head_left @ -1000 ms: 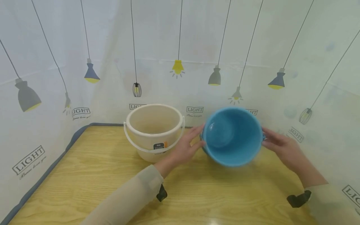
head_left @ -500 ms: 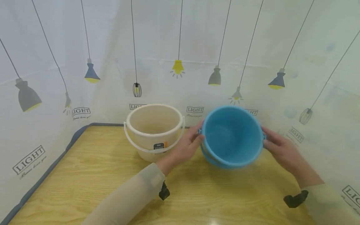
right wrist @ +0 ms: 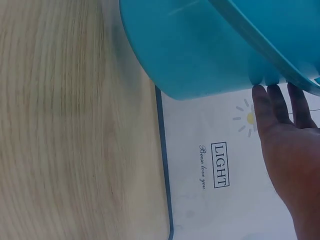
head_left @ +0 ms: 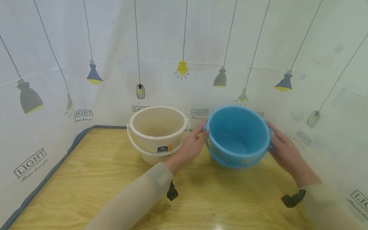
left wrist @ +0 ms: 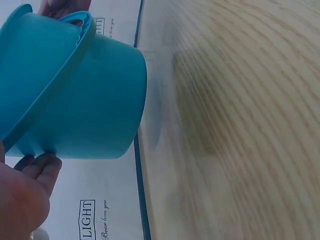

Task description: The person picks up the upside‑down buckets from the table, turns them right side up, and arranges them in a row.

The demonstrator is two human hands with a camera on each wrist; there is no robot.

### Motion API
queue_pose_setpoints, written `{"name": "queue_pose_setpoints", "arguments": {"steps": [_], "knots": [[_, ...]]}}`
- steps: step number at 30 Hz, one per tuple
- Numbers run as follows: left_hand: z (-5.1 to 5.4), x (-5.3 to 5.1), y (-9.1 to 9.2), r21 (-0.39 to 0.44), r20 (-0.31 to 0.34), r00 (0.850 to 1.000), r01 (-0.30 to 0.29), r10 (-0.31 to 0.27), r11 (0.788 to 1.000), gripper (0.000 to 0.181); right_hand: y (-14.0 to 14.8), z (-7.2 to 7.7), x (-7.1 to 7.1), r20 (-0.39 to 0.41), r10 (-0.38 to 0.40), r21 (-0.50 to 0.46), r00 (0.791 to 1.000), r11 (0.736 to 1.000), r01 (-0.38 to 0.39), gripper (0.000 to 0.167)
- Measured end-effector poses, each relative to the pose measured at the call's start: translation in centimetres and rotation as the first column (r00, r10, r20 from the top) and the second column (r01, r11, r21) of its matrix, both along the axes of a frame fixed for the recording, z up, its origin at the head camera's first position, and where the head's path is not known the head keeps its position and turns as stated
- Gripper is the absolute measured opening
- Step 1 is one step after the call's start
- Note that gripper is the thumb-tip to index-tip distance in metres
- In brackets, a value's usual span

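Between both hands is a blue plastic bucket (head_left: 240, 127), its mouth tipped toward me. My left hand (head_left: 193, 143) grips its left side by the rim. On the opposite side, my right hand (head_left: 285, 151) holds it near the handle joint. The left wrist view shows the blue bucket (left wrist: 107, 95) raised off the table, with a gap under its base; its handle hangs across the outer wall. In the right wrist view, several fingertips (right wrist: 265, 95) press the bucket's side. Left of it stands an upright cream bucket (head_left: 149, 145) with a dark label and its handle lowered in front.
The wooden table (head_left: 86, 179) is bounded behind and at the left by a dark blue edge strip (head_left: 73, 145). White cloth walls (head_left: 161, 38) printed with hanging lamps surround it. The cream bucket stands close to my left forearm (head_left: 135, 198).
The blue bucket has turned more upright, its mouth swinging upward and its front handle coming into sight. Both hands turn with it, and my right forearm has shifted left. The cream bucket stays put.
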State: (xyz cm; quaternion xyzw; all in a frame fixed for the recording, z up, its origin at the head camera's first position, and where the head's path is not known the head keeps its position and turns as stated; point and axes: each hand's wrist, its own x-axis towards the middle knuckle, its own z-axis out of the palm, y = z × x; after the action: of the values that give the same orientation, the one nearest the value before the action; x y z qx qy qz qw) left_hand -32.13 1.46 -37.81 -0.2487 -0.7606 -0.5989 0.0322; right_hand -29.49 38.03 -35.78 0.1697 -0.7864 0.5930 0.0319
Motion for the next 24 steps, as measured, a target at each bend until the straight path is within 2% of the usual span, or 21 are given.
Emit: {"name": "queue_pose_setpoints", "arguments": {"steps": [8,13,16,20,24], "knots": [[0.3,-1.4,1.1,0.025,-0.008,0.999,-0.032,0.032,0.999,0.053,0.1,-0.4,-1.1,0.037,0.024,-0.086,0.999,0.996,-0.021,0.06],[0.8,-2.3,1.6,0.008,0.065,0.995,-0.072,0.071,0.997,0.053,0.2,-0.8,-1.7,0.045,0.041,-0.131,0.998,0.991,-0.035,0.061],[0.8,-2.9,1.9,0.007,0.11,0.99,-0.087,0.086,0.996,0.052,0.1,-1.0,-2.0,0.069,0.021,-0.147,0.997,0.989,-0.01,0.061],[0.6,-3.7,2.1,0.013,0.149,0.985,-0.088,0.085,0.996,0.052,0.1,-1.5,-2.4,0.124,0.007,-0.165,0.992,0.986,0.014,0.064],[0.2,-4.2,2.2,0.043,0.176,0.982,-0.076,0.067,0.996,0.052,0.4,-2.1,-3.0,0.163,0.011,-0.143,0.987,0.99,0.013,0.066]]}}
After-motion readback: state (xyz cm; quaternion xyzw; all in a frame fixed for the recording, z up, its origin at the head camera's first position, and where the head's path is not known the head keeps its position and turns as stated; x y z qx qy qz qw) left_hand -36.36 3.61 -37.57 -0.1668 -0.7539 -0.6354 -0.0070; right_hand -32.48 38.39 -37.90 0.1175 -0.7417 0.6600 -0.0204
